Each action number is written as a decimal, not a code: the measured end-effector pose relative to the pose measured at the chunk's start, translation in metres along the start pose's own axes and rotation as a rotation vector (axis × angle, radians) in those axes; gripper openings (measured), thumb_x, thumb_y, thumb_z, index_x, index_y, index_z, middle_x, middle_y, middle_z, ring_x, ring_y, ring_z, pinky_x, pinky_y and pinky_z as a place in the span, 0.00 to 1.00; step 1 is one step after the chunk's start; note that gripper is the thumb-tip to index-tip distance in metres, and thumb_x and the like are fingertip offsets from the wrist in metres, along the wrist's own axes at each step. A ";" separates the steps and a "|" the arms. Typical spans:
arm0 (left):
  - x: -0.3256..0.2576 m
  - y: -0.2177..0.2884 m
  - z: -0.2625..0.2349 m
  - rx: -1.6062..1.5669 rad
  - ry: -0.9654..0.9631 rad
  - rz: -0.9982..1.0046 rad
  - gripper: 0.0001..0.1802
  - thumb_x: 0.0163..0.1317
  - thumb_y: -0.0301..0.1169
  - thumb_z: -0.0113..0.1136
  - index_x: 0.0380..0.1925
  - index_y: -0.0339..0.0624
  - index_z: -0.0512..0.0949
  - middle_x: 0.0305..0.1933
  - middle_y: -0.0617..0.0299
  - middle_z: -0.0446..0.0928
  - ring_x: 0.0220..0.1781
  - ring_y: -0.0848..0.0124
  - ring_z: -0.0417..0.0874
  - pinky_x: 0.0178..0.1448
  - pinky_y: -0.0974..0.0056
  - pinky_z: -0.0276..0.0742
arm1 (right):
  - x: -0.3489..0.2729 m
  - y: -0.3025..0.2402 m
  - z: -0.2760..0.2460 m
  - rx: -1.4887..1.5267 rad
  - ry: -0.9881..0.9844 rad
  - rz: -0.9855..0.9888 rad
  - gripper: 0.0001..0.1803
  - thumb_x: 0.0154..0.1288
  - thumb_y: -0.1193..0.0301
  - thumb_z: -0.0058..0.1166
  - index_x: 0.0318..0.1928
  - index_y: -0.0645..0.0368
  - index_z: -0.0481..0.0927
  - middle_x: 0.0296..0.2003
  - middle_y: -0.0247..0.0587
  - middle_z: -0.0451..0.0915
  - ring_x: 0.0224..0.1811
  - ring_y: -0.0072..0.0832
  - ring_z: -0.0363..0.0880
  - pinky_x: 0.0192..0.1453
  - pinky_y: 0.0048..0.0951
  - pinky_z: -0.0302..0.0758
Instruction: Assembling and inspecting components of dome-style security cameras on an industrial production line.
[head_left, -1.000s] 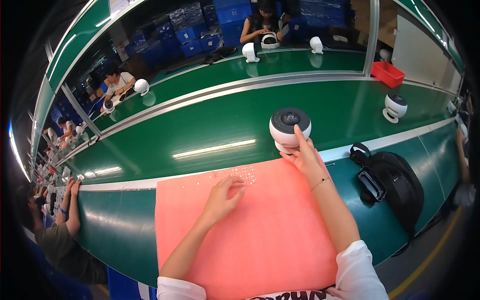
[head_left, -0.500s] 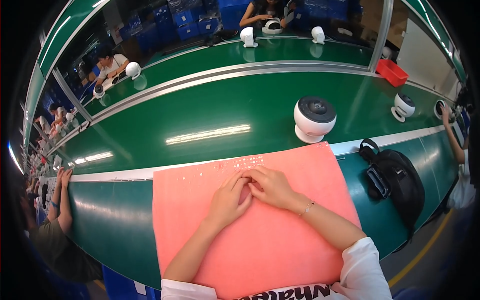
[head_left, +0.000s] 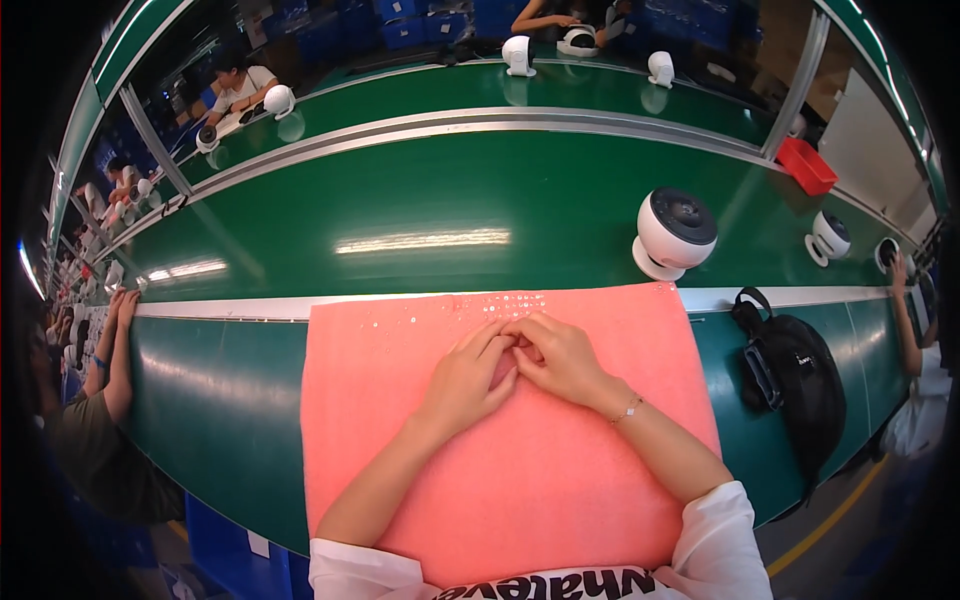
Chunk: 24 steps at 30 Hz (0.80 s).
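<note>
My left hand (head_left: 468, 375) and my right hand (head_left: 565, 362) meet over a pink foam sheet (head_left: 470, 500), with their fingertips brought together near its far half. Fingers and thumbs are curled into a pinch. Whatever sits between the fingertips is hidden or too small to make out. Just beyond them, several small clear round dots (head_left: 515, 303) lie in rows near the sheet's far edge. A few more dots are scattered to the left. A bracelet circles my right wrist.
Beyond the sheet, a white round device with a dark top (head_left: 678, 228) stands on the green belt (head_left: 420, 200). A black bag (head_left: 800, 365) lies to the right. Farther off are a red bin (head_left: 806, 166) and another white device (head_left: 828, 237). Other people sit along the line.
The whole view has shifted slightly. The nearest white device stands farther right relative to the pink sheet's corner. My hands keep nearly the same pinched pose.
</note>
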<state>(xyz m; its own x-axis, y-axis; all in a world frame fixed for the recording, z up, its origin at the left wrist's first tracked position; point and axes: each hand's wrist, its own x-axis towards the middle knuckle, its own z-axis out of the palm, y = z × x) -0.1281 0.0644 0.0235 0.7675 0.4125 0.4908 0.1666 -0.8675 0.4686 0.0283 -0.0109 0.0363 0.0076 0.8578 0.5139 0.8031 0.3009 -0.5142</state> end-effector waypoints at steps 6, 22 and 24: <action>0.003 0.002 0.003 0.013 -0.002 -0.001 0.20 0.51 0.29 0.59 0.45 0.33 0.72 0.55 0.51 0.70 0.56 0.55 0.73 0.57 0.57 0.72 | -0.002 0.005 -0.002 -0.014 -0.008 0.005 0.13 0.52 0.78 0.55 0.41 0.57 0.76 0.33 0.37 0.76 0.28 0.26 0.78 0.31 0.25 0.75; 0.006 -0.006 0.007 -0.231 0.117 0.004 0.08 0.54 0.19 0.57 0.35 0.32 0.78 0.41 0.49 0.79 0.44 0.54 0.80 0.48 0.58 0.77 | -0.002 0.009 -0.005 0.003 -0.055 0.017 0.10 0.55 0.72 0.58 0.39 0.55 0.77 0.31 0.35 0.76 0.32 0.31 0.79 0.32 0.31 0.75; 0.007 -0.003 0.005 -0.241 0.121 0.002 0.07 0.53 0.19 0.58 0.34 0.32 0.78 0.41 0.49 0.79 0.43 0.55 0.80 0.47 0.58 0.77 | -0.002 0.007 -0.007 -0.010 -0.076 0.017 0.09 0.55 0.70 0.58 0.38 0.55 0.77 0.31 0.35 0.76 0.32 0.30 0.79 0.32 0.31 0.75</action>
<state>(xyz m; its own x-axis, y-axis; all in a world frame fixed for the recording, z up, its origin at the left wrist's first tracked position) -0.1206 0.0685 0.0218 0.6859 0.4534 0.5692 0.0020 -0.7834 0.6215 0.0378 -0.0131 0.0363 -0.0236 0.8918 0.4517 0.8093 0.2823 -0.5151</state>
